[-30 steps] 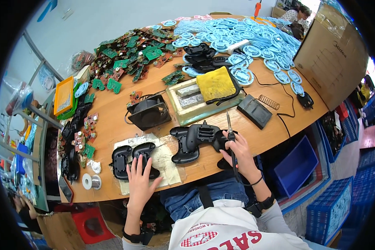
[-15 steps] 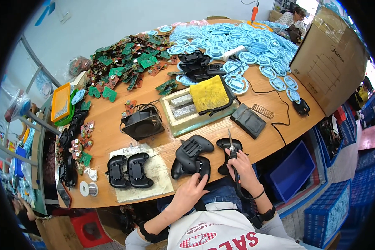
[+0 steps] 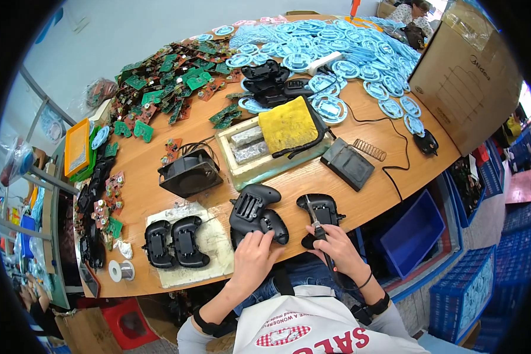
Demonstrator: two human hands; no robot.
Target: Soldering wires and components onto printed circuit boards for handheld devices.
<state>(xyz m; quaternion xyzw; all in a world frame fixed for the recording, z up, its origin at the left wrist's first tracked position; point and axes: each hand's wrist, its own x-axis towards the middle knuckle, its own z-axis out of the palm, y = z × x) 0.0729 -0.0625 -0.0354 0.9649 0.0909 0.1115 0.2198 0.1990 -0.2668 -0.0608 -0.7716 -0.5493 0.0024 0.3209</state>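
Observation:
My right hand (image 3: pixel 341 252) is closed round a soldering iron (image 3: pixel 319 231), whose metal tip points up and slightly left. Under that tip a black game controller shell (image 3: pixel 324 207) lies on the wooden table. Near the table's front edge, my left hand (image 3: pixel 252 261) has its fingertips closed on the near side of another black controller (image 3: pixel 274 226). A further controller (image 3: pixel 249 207), back up with an exposed slotted bay, overlaps it on the left; my fingers hide part of both. Two more black controllers (image 3: pixel 157 244) (image 3: pixel 189 242) rest side by side on a whitish pad (image 3: pixel 221 262).
Behind the controllers stand a square black fan (image 3: pixel 190 174), a tray (image 3: pixel 236 168) with metal bars and a yellow cloth (image 3: pixel 287 126), and a black soldering stand (image 3: pixel 348 164). Circuit boards (image 3: pixel 153 97) and blue rings (image 3: pixel 330 44) are heaped beyond. A solder spool (image 3: pixel 121 269) sits front left.
The slotted controller has turned more upright and shifted left, and my left hand has moved left with its fingers more curled. The iron's tip now leans further left. The whole view has shifted slightly.

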